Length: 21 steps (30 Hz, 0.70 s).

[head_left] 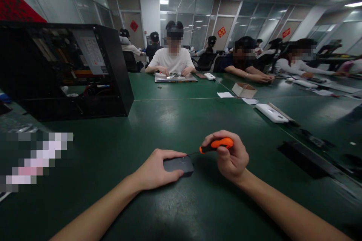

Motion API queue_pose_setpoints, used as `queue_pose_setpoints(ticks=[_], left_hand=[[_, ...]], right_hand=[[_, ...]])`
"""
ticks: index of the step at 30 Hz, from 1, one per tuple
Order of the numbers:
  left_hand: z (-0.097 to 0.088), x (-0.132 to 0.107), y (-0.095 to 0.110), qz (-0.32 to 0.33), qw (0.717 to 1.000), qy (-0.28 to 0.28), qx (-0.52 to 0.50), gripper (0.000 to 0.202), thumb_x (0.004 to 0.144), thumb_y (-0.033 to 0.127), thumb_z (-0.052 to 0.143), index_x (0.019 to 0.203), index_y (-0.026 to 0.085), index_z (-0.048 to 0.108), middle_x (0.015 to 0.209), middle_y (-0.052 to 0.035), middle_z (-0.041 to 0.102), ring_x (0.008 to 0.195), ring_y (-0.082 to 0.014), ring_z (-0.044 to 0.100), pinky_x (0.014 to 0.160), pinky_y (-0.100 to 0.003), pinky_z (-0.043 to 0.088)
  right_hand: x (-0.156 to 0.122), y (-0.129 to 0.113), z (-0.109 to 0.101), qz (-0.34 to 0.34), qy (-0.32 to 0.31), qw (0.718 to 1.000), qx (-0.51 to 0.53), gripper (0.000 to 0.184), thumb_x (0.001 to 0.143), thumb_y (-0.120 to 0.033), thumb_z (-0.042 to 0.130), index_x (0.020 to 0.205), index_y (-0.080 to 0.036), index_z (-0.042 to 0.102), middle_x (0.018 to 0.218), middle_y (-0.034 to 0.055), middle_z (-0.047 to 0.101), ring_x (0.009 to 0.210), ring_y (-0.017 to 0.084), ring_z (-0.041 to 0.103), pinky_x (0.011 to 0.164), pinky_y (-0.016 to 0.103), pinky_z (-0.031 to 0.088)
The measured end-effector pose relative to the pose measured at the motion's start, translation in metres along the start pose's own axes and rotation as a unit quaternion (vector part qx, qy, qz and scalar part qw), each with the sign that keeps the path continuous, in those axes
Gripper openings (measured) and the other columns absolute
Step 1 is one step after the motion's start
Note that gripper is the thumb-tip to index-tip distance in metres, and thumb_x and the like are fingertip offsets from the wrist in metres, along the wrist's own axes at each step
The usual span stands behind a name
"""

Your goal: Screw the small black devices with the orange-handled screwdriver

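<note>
On the green table lies a small dark grey box-shaped device [181, 165], flat and with rounded corners. My left hand [155, 169] grips it from the left, thumb along the near side and fingers along the far side. In my right hand [233, 158] is a screwdriver [216, 144] with an orange and black handle. Its thin shaft points left and reaches the far right corner of the device. Whether the tip touches the device or a screw is too small to make out.
An open black computer case [113, 71] stands at the left. To the right are a white device [271, 113], a cardboard box [244, 90], papers [225, 94] and a long black part [305, 158]. Across the green table [169, 120] a person in white [171, 60] handles a flat panel.
</note>
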<state>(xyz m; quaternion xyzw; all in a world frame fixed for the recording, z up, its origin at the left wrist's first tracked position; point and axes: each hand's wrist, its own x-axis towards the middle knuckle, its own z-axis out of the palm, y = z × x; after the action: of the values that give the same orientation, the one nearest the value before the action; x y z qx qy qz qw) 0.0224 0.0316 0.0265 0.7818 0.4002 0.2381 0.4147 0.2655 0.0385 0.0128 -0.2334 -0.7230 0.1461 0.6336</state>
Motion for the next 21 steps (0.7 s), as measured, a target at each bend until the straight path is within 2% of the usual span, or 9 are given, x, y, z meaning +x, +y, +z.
queue_pose_setpoints(ticks=[3,13,21], left_hand=[[0.0005,0.0001,-0.0010,0.007,1.000,-0.002,0.001,0.046,0.079,0.025,0.074,0.125,0.022,0.072,0.122,-0.0056,0.075,0.108,-0.0266,0.071,0.096,-0.038,0.054],[-0.0010,-0.0002,-0.0002,0.016,1.000,-0.009,0.007,0.043,0.081,0.025,0.073,0.124,0.025,0.072,0.120,-0.0025,0.075,0.105,-0.0248,0.071,0.096,-0.036,0.053],[-0.0005,0.0003,-0.0019,0.016,1.000,-0.014,-0.003,0.044,0.081,0.027,0.073,0.125,0.024,0.072,0.121,-0.0028,0.075,0.108,-0.0249,0.070,0.097,-0.033,0.052]], right_hand=[[-0.0037,-0.0004,-0.0020,0.013,0.028,1.000,-0.001,0.025,0.102,-0.036,0.051,0.123,-0.024,0.055,0.085,0.0032,0.069,0.073,0.019,0.071,0.064,0.037,0.059],[-0.0066,-0.0047,-0.0037,0.008,0.041,0.999,0.006,0.026,0.101,-0.040,0.051,0.122,-0.025,0.056,0.085,0.0035,0.069,0.074,0.021,0.072,0.068,0.042,0.062],[-0.0032,-0.0101,-0.0081,-0.014,-0.033,0.999,0.006,0.030,0.101,-0.034,0.053,0.128,-0.023,0.054,0.091,0.0059,0.070,0.079,0.023,0.073,0.070,0.044,0.062]])
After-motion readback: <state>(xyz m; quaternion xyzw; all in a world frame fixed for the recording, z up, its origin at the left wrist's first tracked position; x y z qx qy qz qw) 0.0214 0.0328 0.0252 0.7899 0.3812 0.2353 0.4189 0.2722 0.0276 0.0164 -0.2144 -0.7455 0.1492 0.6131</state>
